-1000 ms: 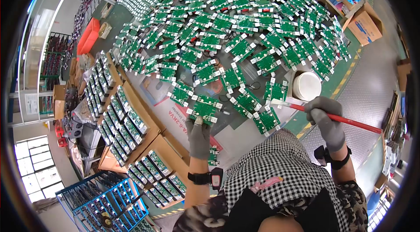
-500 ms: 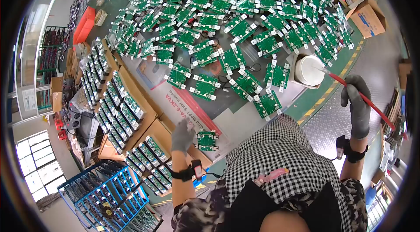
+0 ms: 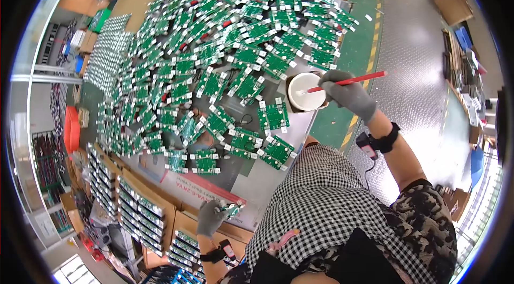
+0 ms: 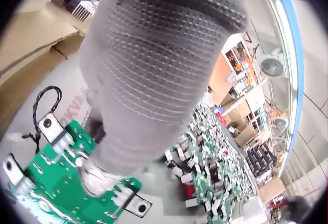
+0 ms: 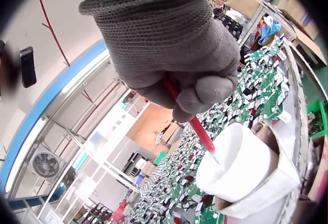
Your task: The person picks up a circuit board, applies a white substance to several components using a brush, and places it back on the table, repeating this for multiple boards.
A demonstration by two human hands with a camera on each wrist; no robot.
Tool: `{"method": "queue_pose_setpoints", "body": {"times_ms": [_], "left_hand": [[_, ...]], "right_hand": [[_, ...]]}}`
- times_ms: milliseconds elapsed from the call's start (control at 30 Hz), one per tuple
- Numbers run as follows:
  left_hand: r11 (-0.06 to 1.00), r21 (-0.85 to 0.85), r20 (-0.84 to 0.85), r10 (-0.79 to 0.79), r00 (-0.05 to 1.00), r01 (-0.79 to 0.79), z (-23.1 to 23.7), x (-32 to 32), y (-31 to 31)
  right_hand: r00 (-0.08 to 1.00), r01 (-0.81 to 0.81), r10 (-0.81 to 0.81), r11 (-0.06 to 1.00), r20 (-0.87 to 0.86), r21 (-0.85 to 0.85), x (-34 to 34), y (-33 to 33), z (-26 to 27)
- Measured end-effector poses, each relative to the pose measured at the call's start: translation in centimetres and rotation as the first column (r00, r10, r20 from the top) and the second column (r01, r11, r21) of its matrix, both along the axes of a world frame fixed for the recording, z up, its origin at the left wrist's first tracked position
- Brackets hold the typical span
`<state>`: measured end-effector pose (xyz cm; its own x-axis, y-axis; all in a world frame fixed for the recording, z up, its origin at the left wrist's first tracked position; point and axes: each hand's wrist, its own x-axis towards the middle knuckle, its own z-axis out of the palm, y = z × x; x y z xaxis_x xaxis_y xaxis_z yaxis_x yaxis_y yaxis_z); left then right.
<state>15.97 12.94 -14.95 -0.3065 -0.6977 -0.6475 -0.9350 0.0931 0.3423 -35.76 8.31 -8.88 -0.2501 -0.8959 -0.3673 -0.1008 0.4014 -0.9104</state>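
In the head view my gloved left hand (image 3: pixel 210 218) pinches a green circuit board (image 3: pixel 232 210) at the table's near edge. Close up in the left wrist view, a fingertip lies on top of this circuit board (image 4: pixel 66 185), which has white tabs at its corners. My gloved right hand (image 3: pixel 349 95) grips a brush (image 3: pixel 357 79) by its long red handle. The brush's pale tip reaches inside a white tub (image 3: pixel 292 96). In the right wrist view the tub (image 5: pixel 251 170) sits tilted within a cut cardboard box (image 5: pixel 279 185).
Many green circuit boards (image 3: pixel 273 116) cover the table beyond my hands. Cardboard boxes (image 3: pixel 144 190) with rows of boards line the left side. A blue rack (image 3: pixel 171 274) stands lower left. Right of the table runs a yellow-striped floor line (image 3: pixel 373 53).
My left hand has left a board lying on the table and taken the one at the near edge. My right hand has brought the brush from the boards into the tub. The head view has turned.
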Motion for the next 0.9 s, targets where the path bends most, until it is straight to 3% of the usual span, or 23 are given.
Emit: {"method": "queue_pose_setpoints", "body": {"times_ms": [33, 67, 133, 167, 200, 267, 333, 400, 433, 467, 533, 600, 667, 733, 900], "left_hand": [[0.965, 0.136, -0.102, 0.239, 0.966, -0.224, -0.2, 0.5, -0.3], [0.969, 0.132, -0.102, 0.224, 0.969, -0.21, 0.7, -0.4, -1.0], [0.908, 0.05, -0.257, 0.414, 0.873, -0.416, 3.8, -2.5, -1.9], [0.874, 0.101, -0.345, 0.478, 0.808, -0.475, 4.2, -2.6, -2.3], [0.88, 0.098, -0.349, 0.469, 0.812, -0.466, 4.6, -3.1, -2.8], [0.772, 0.277, -0.619, 0.599, 0.508, -0.572, 5.3, -4.6, -3.5], [0.803, 0.283, -0.669, 0.557, 0.492, -0.525, 6.5, -6.6, -4.9], [0.848, 0.228, -0.74, 0.471, 0.481, -0.479, 7.5, -9.1, -6.4], [0.826, 0.342, -0.737, 0.532, 0.418, -0.447, 8.4, -10.3, -7.0], [0.819, 0.342, -0.737, 0.538, 0.41, -0.461, 9.2, -11.7, -7.6], [0.83, 0.47, -0.758, 0.553, 0.344, -0.299, 10.6, -14.1, -8.8], [0.832, 0.508, -0.711, 0.551, 0.436, -0.222, 10.6, -14.5, -9.8], [0.888, 0.452, -0.721, 0.417, 0.553, -0.08, 12.2, -15.6, -10.7], [0.877, 0.481, -0.658, 0.35, 0.667, 0.014, 13.6, -16.7, -11.3], [0.815, 0.568, -0.638, 0.349, 0.687, 0.113, 14.6, -17.0, -11.4]], "right_hand": [[1.0, 0.019, -0.019, 1.0, 0.001, -0.004, 0.3, -0.2, -0.6], [1.0, 0.028, -0.028, 1.0, 0.01, -0.004, 0.7, -0.5, -1.1], [0.999, 0.049, -0.049, 0.999, 0.02, -0.007, 1.0, -0.6, -1.6], [0.977, 0.142, -0.141, 0.99, 0.163, 0.008, 1.1, -0.5, -1.7], [0.927, 0.227, -0.226, 0.973, 0.299, 0.032, 1.2, -0.3, -1.7], [0.904, 0.267, -0.263, 0.963, 0.336, 0.036, 0.9, 0.4, -1.5], [0.821, 0.34, -0.336, 0.937, 0.461, 0.078, 0.4, 1.8, -0.9], [0.827, 0.333, -0.325, 0.941, 0.459, 0.066, 0.2, 2.8, 0.4], [0.82, 0.346, -0.333, 0.936, 0.466, 0.061, 0.3, 3.2, 1.5], [0.813, 0.354, -0.338, 0.933, 0.474, 0.057, 0.3, 3.5, 2.6], [0.827, 0.29, -0.246, 0.957, 0.506, -0.008, 0.5, 3.8, 4.5], [0.744, 0.124, 0.012, 0.98, 0.668, -0.155, 1.5, 3.9, 6.7], [0.693, 0.047, 0.106, 0.98, 0.713, -0.191, 2.5, 3.7, 7.8], [0.781, -0.145, 0.298, 0.941, 0.549, -0.305, 2.8, 3.7, 8.2], [0.88, -0.339, 0.409, 0.896, 0.241, -0.286, 5.4, 2.0, 11.3]]}}
